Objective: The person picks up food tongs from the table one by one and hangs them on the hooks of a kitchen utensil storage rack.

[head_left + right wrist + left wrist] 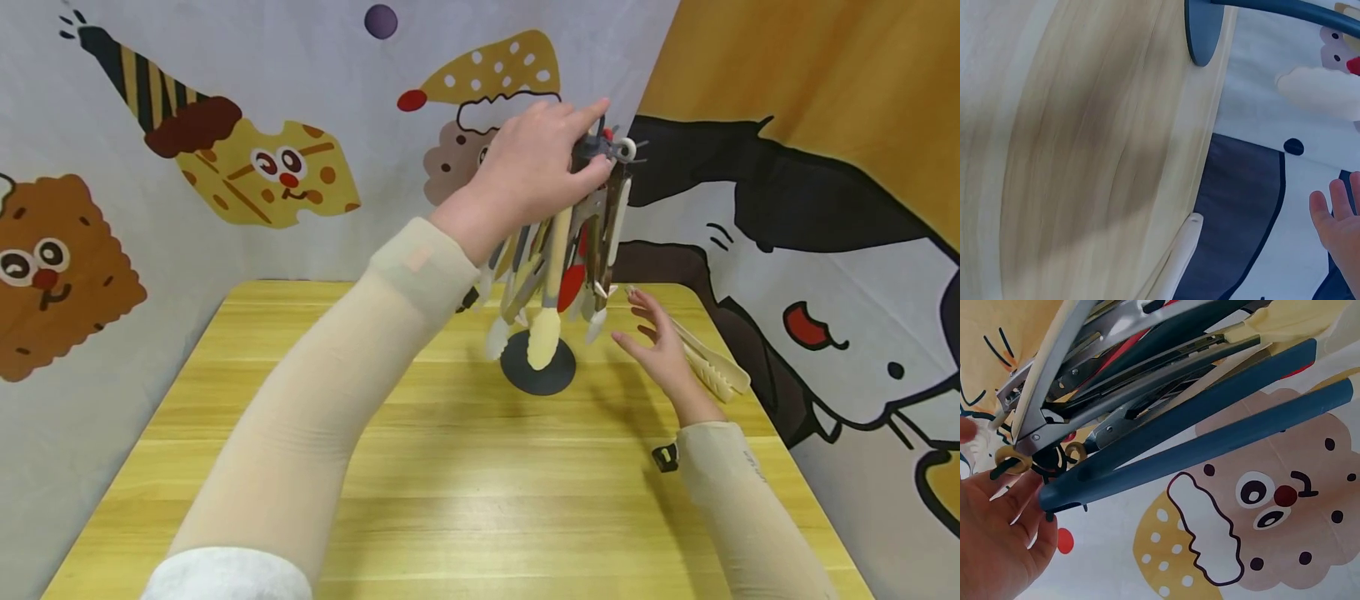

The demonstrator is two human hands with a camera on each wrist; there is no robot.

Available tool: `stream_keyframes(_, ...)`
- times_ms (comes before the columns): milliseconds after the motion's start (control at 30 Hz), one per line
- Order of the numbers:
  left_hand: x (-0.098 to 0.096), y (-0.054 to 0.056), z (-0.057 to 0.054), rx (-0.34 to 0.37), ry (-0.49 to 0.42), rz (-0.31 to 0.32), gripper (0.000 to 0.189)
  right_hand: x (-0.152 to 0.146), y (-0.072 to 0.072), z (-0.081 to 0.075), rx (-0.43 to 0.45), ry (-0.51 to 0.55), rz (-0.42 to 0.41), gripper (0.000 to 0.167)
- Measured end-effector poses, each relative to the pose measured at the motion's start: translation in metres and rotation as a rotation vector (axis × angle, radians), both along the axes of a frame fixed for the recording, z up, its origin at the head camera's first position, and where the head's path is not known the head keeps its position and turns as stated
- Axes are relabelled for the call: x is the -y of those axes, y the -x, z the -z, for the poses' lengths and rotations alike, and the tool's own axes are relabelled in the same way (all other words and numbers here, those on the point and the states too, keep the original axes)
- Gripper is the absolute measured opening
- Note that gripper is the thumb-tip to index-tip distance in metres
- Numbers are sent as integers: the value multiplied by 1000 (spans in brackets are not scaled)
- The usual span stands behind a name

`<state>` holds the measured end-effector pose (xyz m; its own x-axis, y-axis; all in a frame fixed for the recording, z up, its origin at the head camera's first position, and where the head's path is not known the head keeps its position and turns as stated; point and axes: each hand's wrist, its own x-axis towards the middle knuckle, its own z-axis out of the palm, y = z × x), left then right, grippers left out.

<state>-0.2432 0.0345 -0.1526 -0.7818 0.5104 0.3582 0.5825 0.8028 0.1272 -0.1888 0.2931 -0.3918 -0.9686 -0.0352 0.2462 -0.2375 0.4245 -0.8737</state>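
A rotary rack with a dark round base (517, 377) stands on the table, hung with many kitchen tongs (556, 258). Some have cream heads, one a red head, others pale or metal arms. My left hand (532, 162) reaches to the rack's top, its index finger and thumb spread on either side of the hook hub (597, 147). In the left wrist view, its fingers lie right by the hanging loops beside dark blue tongs (1197, 444). Low at the rack's right, my right hand (660, 350) holds nothing, fingers spread. Beside it, cream tongs (708, 362) lie on the table.
The wooden table (450, 483) ends at a cloth backdrop (360, 242) printed with cartoon figures. A small black object (665, 457) shows by the right wrist. Another dark piece (468, 300) shows behind the rack's left side.
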Motion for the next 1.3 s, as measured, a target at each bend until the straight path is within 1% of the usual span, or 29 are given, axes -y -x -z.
stream_keyframes(167, 1, 2, 1, -11, 5, 21, 60, -18, 8, 18, 13, -9, 29, 72)
stream_keyframes(367, 3, 4, 4, -20, -18, 57, 61, -34, 13, 30, 29, -47, 72, 68)
stream_keyframes(600, 4, 7, 6, -19, -59, 100, 63, -45, 10, 33, 69, -73, 91, 65)
stream_keyframes(733, 4, 8, 6, -14, -61, 99, 64, -52, 9, 34, 98, -103, 116, 64)
stream_keyframes(900, 3, 7, 6, -24, -40, 88, 64, -62, 8, 34, 146, -150, 176, 64)
stream_keyframes(967, 3, 7, 6, -32, -26, 81, 64, -65, 7, 33, 164, -187, 194, 65)
stream_keyframes(1200, 3, 8, 8, -77, -4, 74, 67, -77, 11, 32, 238, -437, 240, 66)
stream_keyframes(1300, 4, 8, 8, -84, 4, 70, 69, -83, 13, 34, 288, -513, 270, 67)
